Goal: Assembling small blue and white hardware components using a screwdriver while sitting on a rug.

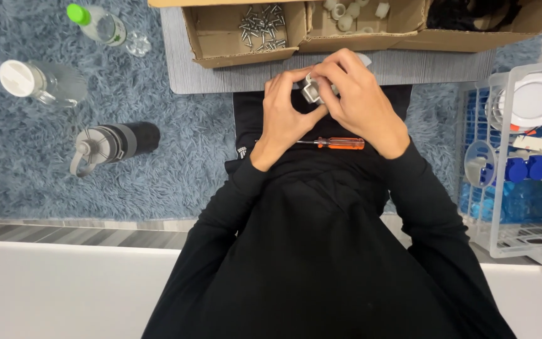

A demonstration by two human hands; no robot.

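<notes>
**Both hands closed around a small grey fitting above the lap**

From my remote station I see the left hand [286,110] and the right hand [359,100] brought together over the person's lap, fingers curled inward and clamped from both sides on a small light-grey, blocky metal-looking fitting [312,92]. Thumbs and forefingers pinch it, and the remaining fingers wrap close, so only its upper face shows. I cannot tell its long axis or which way it points, since the fingers hide most of its outline. It sits just in front of the near edge of the grey ribbed mat [221,78].

A screwdriver with a translucent orange handle [340,143] lies on the black-clothed lap beneath the wrists, its long axis running left to right, handle toward the right and steel shaft toward the left.

Beyond the hands, an open brown cardboard box [208,37] holds a heap of silver screws [261,26]; the compartment beside it holds white plastic ring-shaped parts [345,16]. On the blue shaggy rug [64,188] lie a clear bottle with a green cap [98,24], a clear bottle with a white lid [42,80] and a dark grey flask [114,143]. A white wire basket [490,207] stands at the right.
</notes>
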